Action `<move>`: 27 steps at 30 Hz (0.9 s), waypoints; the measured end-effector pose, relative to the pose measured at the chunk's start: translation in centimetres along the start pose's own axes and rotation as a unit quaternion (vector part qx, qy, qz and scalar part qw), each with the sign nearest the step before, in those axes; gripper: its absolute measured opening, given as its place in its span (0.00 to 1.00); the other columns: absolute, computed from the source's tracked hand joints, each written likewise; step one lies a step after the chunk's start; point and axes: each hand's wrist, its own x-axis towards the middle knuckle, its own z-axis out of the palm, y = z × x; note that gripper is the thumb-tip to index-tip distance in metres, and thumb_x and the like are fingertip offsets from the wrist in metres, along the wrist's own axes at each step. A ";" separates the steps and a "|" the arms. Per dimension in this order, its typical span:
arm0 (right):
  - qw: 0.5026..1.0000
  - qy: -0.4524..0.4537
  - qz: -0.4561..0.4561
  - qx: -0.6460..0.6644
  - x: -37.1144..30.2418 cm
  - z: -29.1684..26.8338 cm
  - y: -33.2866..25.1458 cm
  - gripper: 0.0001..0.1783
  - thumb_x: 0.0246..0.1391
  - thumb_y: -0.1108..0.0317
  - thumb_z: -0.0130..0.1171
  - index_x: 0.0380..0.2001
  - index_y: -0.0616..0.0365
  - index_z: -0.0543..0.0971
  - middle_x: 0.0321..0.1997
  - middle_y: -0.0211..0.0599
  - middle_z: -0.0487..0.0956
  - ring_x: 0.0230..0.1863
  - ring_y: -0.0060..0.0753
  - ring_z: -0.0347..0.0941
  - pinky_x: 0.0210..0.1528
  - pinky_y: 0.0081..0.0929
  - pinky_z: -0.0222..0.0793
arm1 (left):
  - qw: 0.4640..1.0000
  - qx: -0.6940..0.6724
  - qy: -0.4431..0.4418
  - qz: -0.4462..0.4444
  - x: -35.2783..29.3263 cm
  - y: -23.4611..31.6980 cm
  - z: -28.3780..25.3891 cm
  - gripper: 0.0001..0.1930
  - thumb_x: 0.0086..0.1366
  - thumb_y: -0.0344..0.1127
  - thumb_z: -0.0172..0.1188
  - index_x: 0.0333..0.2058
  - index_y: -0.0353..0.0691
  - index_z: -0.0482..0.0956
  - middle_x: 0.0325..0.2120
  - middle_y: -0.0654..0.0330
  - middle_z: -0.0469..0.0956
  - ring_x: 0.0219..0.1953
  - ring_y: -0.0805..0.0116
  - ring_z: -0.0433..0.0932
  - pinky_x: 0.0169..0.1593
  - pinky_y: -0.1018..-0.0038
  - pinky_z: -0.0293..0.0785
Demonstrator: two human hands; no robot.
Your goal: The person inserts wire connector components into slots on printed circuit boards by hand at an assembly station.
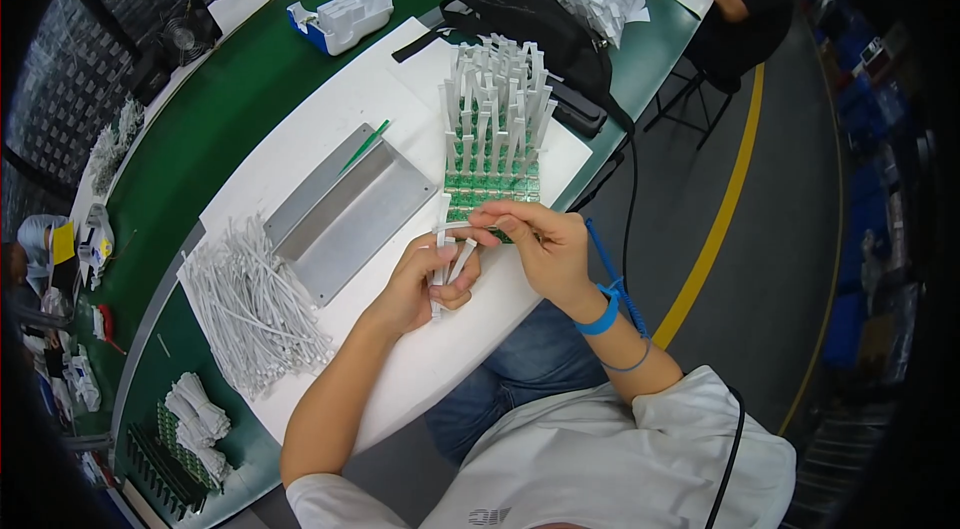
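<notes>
**A:** So what's up with those white cables (pixel 463 259), anything tricky about them?

**B:** Doubt it. They're thin flat strips, so I'd bet they weigh next to nothing and bend easily, probably a bit slick too. The left hand (pixel 418 279) has a few clamped between its fingers, fanned out in front of the palm. The right hand (pixel 545 244) meets it, thumb and fingertips pinched on what looks like the end of one cable. The fingers cover the exact spot, so I can't swear to it.

**A:** Where would you grab one?

**B:** Close to the end, on the hard-looking tip. Hold it mid-length and I reckon it just flops. No yanking either, the joint there is likely the weak bit.

**A:** And that green board (pixel 465 199) just past the hands?

**B:** Stiff but fragile, I'd guess. Edges only. Loads of similar strips stand up from its far part, so don't brush those. Left of it there's a metal tray (pixel 345 237), then a big loose pile of cables (pixel 250 314), all on the white tabletop (pixel 300 144). Looks tangle-prone, so lift one by its tip.
</notes>
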 end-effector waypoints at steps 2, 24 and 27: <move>1.000 -0.015 -0.009 -0.023 0.0 -0.6 0.0 0.11 0.65 0.78 0.54 0.47 0.70 0.81 0.40 0.46 0.86 0.44 0.35 0.84 0.48 0.24 0.79 | 0.995 0.071 0.076 0.001 0.4 0.0 0.5 0.25 0.78 0.51 0.40 0.45 0.32 0.75 0.20 0.65 0.66 0.14 0.81 0.50 0.19 0.79 0.47; 0.986 -0.021 0.072 -0.148 4.0 -8.2 -1.1 0.06 0.59 0.73 0.62 0.37 0.64 0.84 0.30 0.37 0.83 0.27 0.18 0.75 0.30 0.19 0.70 | 0.814 0.517 0.200 0.175 0.8 -0.4 1.5 0.17 0.68 0.47 0.64 0.39 0.38 0.75 0.16 0.71 0.61 0.16 0.83 0.55 0.21 0.80 0.49; 0.920 -0.103 0.030 -0.376 6.0 -9.9 -1.4 0.08 0.53 0.66 0.65 0.33 0.58 0.86 0.28 0.38 0.79 0.24 0.36 0.74 0.27 0.30 0.68 | 0.697 0.651 0.235 0.188 1.0 -0.4 0.9 0.17 0.60 0.39 0.70 0.42 0.39 0.75 0.21 0.64 0.74 0.20 0.73 0.70 0.26 0.79 0.64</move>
